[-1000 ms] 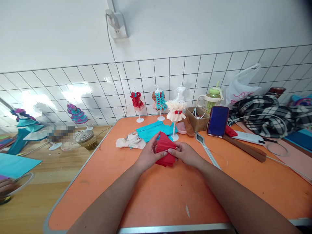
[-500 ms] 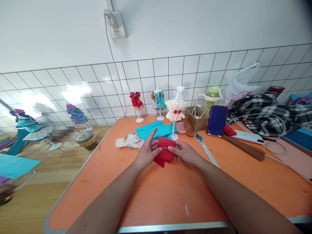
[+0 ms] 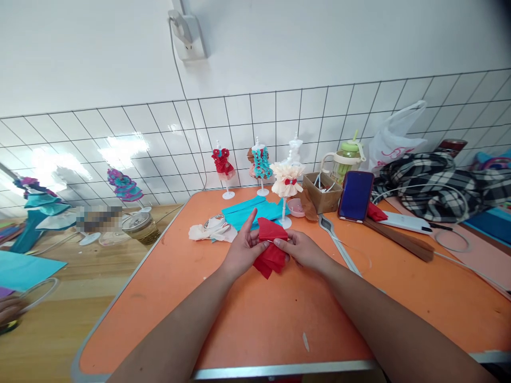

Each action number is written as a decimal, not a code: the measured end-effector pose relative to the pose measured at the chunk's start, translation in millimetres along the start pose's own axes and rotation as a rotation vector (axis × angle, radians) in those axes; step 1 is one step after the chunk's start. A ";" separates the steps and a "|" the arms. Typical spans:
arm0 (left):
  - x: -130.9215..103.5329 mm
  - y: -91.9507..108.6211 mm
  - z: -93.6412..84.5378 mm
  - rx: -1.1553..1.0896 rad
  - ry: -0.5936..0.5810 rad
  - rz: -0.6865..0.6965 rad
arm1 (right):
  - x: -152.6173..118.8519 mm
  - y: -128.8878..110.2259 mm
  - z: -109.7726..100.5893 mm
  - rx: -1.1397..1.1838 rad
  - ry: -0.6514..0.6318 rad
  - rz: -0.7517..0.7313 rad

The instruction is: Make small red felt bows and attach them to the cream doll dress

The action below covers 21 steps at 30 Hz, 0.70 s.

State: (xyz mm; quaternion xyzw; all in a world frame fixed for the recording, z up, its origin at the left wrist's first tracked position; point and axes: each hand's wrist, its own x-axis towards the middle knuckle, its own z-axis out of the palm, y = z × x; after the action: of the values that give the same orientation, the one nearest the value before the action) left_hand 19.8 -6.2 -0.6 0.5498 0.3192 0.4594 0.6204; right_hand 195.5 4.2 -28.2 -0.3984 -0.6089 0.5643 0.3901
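Observation:
Both hands pinch a piece of red crepe paper (image 3: 272, 257) above the front middle of the orange table. My left hand (image 3: 244, 248) grips its left side with the thumb on top, the index finger pointing up and away. My right hand (image 3: 301, 249) holds its right side between thumb and fingers. A thin pale strip, too small to name, crosses the gathered middle of the paper between the thumbs. Just behind stands a small white dress form in a cream ruffled paper skirt (image 3: 288, 180) with a red bow. Blue crepe paper (image 3: 249, 211) lies behind my left hand.
Two more dressed forms (image 3: 224, 165) stand by the tiled wall. On the right are a cardboard box (image 3: 321, 197), an upright phone (image 3: 355, 196), scissors or tongs-like grey metal (image 3: 337, 242) and brown paper (image 3: 399, 241). Another person's hand (image 3: 11, 310) shows at the far left, beside a glass jar (image 3: 139, 226).
The red paper's upper part now fans out more and its middle looks more gathered. My hands stay in nearly the same place. The other person's hand at the left shows more.

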 end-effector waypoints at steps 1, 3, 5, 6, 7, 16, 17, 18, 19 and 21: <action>0.0 -0.5 0.3 0.004 0.002 0.002 | 0.5 0.5 0.0 0.013 -0.005 -0.008; 0.1 -1.5 0.2 0.013 0.010 0.003 | 1.1 0.1 -0.4 0.028 -0.015 -0.018; 0.1 -2.6 -0.8 0.013 0.013 0.002 | 1.0 -1.3 -0.9 0.033 -0.016 -0.023; 0.2 -3.0 -1.5 0.008 0.011 0.002 | 0.8 -2.1 -1.1 0.034 -0.012 -0.024; 0.2 -3.3 -2.1 0.001 0.008 0.002 | 0.6 -2.8 -1.2 0.035 -0.006 -0.022; 0.2 -1.9 -1.7 -0.015 0.056 0.005 | -3.0 -7.4 0.5 0.010 0.000 0.008; 0.3 -1.8 -1.7 -0.017 0.070 0.002 | -3.7 -8.4 0.9 -0.005 -0.004 0.017; 0.4 -1.9 -1.8 -0.018 0.080 -0.002 | -4.3 -9.2 1.1 -0.020 -0.007 0.025; 0.6 -2.0 -2.1 -0.020 0.087 -0.004 | -4.8 -9.8 1.3 -0.033 -0.009 0.030; 1.0 -2.1 -2.7 -0.020 0.090 -0.004 | -5.3 -10.3 1.4 -0.042 -0.012 0.031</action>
State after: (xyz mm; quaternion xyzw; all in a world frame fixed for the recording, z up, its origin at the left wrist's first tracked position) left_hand 18.1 -4.2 -3.0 0.5215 0.3433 0.4855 0.6119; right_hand 195.7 -1.7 -18.2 -0.4124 -0.6166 0.5600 0.3690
